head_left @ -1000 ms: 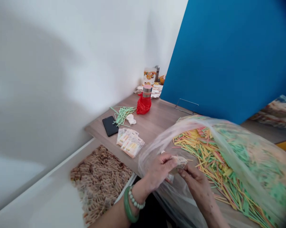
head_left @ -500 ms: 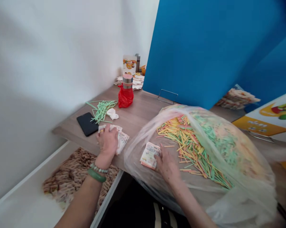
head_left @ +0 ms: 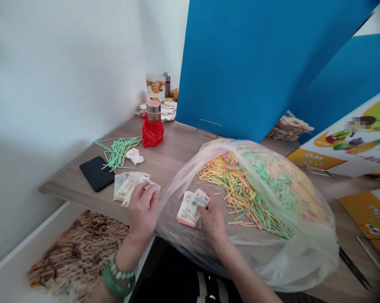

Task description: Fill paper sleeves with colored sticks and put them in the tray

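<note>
My right hand (head_left: 213, 221) pinches the edge of a small printed packet (head_left: 202, 198) between thumb and fingers, tilting it up from a short stack of like packets (head_left: 187, 210). The stack lies on the mouth of a clear plastic bag (head_left: 180, 179). To the left, my left hand (head_left: 143, 208) hovers by a fanned pile of printed packets (head_left: 125, 185), its fingers loosely bent and apart, with nothing seen in them. Inside the bag spills a heap of short yellow, green and pink sticks (head_left: 240, 189), like cut straws.
Longer green straws (head_left: 122, 149), a crumpled white tissue (head_left: 135, 156) and a black phone-like slab (head_left: 97, 173) lie on the table's left. Behind them stands a metal-topped container in a red bag (head_left: 152, 130). A blue panel (head_left: 234, 63) rises behind; an open drawer (head_left: 82, 252) holds many brown-pink pieces.
The view has shifted right. My left hand has come off the fanned pile toward me and to the right. My right hand has lifted a packet's edge from the stack.
</note>
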`<action>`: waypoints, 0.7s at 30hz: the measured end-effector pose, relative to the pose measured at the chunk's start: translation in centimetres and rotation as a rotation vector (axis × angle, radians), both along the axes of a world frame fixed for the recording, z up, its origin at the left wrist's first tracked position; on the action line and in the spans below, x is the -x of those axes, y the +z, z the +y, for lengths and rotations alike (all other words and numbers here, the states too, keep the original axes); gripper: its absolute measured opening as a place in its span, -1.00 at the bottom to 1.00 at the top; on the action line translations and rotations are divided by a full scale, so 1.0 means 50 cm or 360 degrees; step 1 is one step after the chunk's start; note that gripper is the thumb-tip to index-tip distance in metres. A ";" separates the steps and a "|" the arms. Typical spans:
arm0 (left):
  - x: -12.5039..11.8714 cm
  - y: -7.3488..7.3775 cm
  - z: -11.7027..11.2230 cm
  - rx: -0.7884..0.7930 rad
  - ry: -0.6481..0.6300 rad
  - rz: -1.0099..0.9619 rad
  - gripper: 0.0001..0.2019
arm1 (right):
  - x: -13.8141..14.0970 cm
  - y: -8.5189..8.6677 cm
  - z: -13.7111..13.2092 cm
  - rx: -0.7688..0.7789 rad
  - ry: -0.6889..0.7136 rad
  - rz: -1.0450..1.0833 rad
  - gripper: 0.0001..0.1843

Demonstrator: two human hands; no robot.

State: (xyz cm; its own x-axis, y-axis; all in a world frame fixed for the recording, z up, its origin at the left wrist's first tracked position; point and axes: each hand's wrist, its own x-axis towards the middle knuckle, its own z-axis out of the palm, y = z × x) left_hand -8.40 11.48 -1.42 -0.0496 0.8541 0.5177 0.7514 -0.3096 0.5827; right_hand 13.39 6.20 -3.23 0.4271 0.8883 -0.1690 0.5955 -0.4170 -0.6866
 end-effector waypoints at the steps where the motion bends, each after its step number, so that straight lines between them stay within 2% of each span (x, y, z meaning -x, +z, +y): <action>1: -0.021 0.000 -0.016 0.0067 -0.0126 -0.0101 -0.77 | -0.003 -0.001 -0.003 0.0005 0.0003 -0.0045 -0.49; 4: -0.079 -0.006 -0.050 0.0358 -0.0439 -0.0248 -0.80 | -0.012 -0.001 -0.013 0.0030 0.0127 -0.0313 -0.63; 8: -0.124 -0.010 -0.059 0.0585 -0.0532 -0.0157 -0.78 | -0.031 -0.001 -0.023 -0.0251 0.0296 -0.0470 -0.66; 13: -0.153 0.012 -0.049 0.0688 -0.0482 -0.0126 -0.65 | -0.048 0.009 -0.031 -0.0714 0.0317 0.0013 -0.69; 15: -0.162 0.023 -0.046 0.0766 -0.0550 -0.0175 -0.74 | -0.051 0.019 -0.035 -0.0743 0.0423 0.0249 -0.71; 17: -0.169 0.031 -0.047 0.0828 -0.0675 -0.0218 -0.93 | -0.061 0.031 -0.034 -0.0710 0.0544 0.0424 -0.71; 19: -0.175 0.034 -0.053 0.0816 -0.0806 -0.0196 -0.89 | -0.083 0.040 -0.025 -0.0687 0.0619 0.0458 -0.71; 21: -0.183 0.034 -0.065 0.0768 -0.0959 -0.0079 -0.85 | -0.114 0.046 -0.010 -0.0661 0.0594 0.0294 -0.74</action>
